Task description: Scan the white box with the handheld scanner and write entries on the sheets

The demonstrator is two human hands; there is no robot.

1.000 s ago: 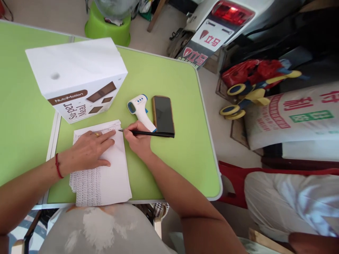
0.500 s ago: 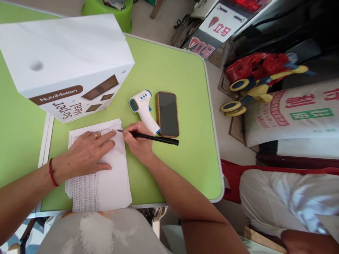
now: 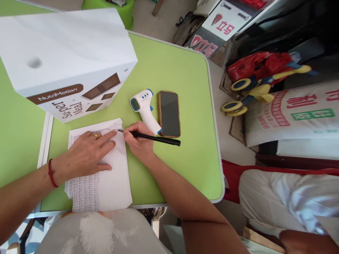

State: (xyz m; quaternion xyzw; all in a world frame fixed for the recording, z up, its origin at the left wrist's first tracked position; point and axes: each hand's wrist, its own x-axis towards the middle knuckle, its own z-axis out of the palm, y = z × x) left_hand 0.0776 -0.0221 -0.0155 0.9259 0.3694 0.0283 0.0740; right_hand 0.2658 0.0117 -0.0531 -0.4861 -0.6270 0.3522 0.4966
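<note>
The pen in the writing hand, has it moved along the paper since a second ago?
No. The pen tip sits at the same spot near the paper's top right corner, beside the left hand forefinger; only the camera shifted.

white box (image 3: 66, 56), thermometer (image 3: 144, 109) beside phone (image 3: 169, 113).

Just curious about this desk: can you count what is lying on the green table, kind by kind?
Box: 1
Thermometer: 1
Phone: 1
Pen, in the right hand: 1
Stack of papers, under the left hand: 1
Total: 5
</note>
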